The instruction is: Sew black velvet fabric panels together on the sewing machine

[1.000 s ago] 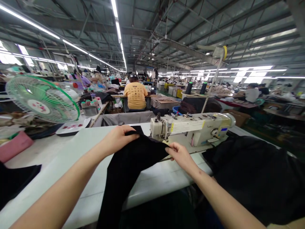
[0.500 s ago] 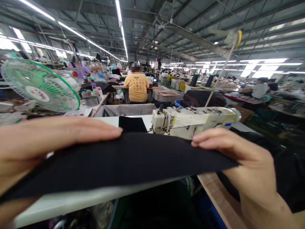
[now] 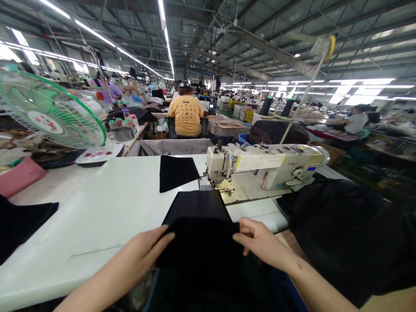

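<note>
A black fabric piece [image 3: 201, 234] spans between my hands at the table's front edge, its far end lying on the white tabletop just before the sewing machine [image 3: 224, 164]. My left hand [image 3: 152, 245] pinches its left edge, thumb on top and the other fingers mostly hidden beneath. At the right edge, my right hand [image 3: 255, 240] grips the cloth between thumb and curled fingers. Where the cloth hangs over the table edge, its lower part merges with dark shadow. Left of the needle area lies another black fabric piece [image 3: 177, 172], flat and apart from my hands.
A large heap of black cloth [image 3: 344, 234] lies to the right of the machine. More black cloth [image 3: 22, 225] rests at the table's left end, near a green-rimmed fan [image 3: 52, 117]. A person in a yellow shirt [image 3: 186, 113] sits ahead, facing away.
The black fabric, held up close to my view before, is now lower and farther forward, partly laid on the table. Both hands have moved down and inward with it.
</note>
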{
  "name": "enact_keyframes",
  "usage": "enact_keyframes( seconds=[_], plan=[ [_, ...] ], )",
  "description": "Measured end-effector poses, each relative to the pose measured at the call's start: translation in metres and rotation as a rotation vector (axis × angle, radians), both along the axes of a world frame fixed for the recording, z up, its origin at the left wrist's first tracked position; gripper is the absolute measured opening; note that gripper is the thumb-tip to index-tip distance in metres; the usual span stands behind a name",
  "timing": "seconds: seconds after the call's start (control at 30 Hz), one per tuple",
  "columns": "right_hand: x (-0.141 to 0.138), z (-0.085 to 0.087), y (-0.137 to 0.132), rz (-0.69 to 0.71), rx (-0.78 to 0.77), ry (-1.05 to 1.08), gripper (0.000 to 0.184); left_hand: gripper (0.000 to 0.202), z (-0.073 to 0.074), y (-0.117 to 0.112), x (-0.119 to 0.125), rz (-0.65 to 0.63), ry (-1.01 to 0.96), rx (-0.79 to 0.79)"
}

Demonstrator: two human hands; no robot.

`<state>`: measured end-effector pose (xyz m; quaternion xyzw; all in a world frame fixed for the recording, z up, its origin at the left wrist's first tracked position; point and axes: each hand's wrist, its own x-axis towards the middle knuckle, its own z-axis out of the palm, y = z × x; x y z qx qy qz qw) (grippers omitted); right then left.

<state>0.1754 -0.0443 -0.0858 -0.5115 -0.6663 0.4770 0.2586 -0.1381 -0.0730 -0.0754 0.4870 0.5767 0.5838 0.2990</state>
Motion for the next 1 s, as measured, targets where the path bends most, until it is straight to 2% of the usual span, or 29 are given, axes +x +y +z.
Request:
enact_keyframes(
  seconds=[0.03,0.1,0.2,0.27,0.33,0.43,0.5,0.63,0.7,0.83,0.9,1.0],
  plan=[
    [-0.005,-0.008,0.015,-0.057,0.076,-0.032,0.012,0.018,0.004,0.019,-0.002,-0.066,0.102,-0.053],
    [-0.016,-0.023,0.046,-0.165,0.238,-0.113,0.016,0.020,0.006,0.056,-0.001,-0.177,0.436,-0.174],
    [-0.034,-0.038,0.086,-0.282,0.356,-0.170,0.010,0.028,-0.003,0.100,0.006,-0.171,0.935,-0.284],
    [-0.045,-0.045,0.104,-0.335,0.384,-0.194,0.008,0.021,-0.014,0.122,0.008,-0.136,1.026,-0.302],
    [-0.054,-0.052,0.116,-0.370,0.383,-0.212,0.010,0.011,-0.023,0.137,0.009,-0.140,1.018,-0.324],
    [-0.062,-0.058,0.123,-0.383,0.369,-0.201,0.012,0.009,-0.032,0.150,0.009,-0.164,0.961,-0.369],
    [-0.062,-0.059,0.122,-0.369,0.369,-0.155,0.010,0.011,-0.034,0.149,0.009,-0.178,0.908,-0.376],
    [-0.046,-0.053,0.100,-0.343,0.376,-0.001,0.009,0.009,-0.031,0.125,0.011,-0.168,0.782,-0.310],
    [-0.034,-0.050,0.082,-0.327,0.365,0.093,0.019,0.012,-0.027,0.105,0.011,-0.193,0.564,-0.258],
    [-0.014,-0.042,0.052,-0.349,0.323,0.313,0.024,0.022,-0.014,0.073,0.016,-0.259,-0.133,-0.173],
    [-0.011,-0.037,0.045,-0.421,0.340,0.340,0.025,0.022,-0.008,0.065,0.021,-0.237,-0.276,-0.158],
    [-0.010,-0.029,0.041,-0.497,0.371,0.328,0.031,0.025,0.001,0.060,0.029,-0.175,-0.338,-0.118]
  ],
)
